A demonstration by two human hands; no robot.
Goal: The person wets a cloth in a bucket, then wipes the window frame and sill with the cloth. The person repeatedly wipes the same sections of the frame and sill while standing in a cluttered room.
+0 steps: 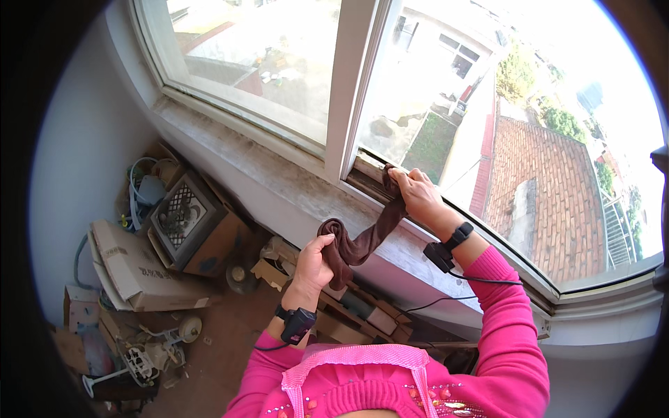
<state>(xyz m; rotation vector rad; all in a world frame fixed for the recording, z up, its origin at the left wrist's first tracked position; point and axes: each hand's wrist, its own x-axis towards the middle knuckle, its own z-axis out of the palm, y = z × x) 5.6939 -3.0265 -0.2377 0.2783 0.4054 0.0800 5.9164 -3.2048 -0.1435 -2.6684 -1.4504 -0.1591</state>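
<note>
A dark brown cloth [372, 241] stretches twisted between my two hands, above the window sill. Its bunched end is gripped in my left hand [313, 261], held just in front of the sill's edge. My right hand [419, 196] pinches the other end down at the window track [368, 180], beside the upright frame post. Part of the cloth lies under my right fingers, where its contact with the track is hidden. The stone window sill [292, 177] looks stained and dusty.
A fixed pane [251, 68] stands left of the post [353, 83]. Below the sill are a flattened cardboard box [151, 271], a framed picture [183, 214] and several open cartons. A metal and plastic contraption [151, 360] lies at lower left. A black cable [439, 302] hangs near my right arm.
</note>
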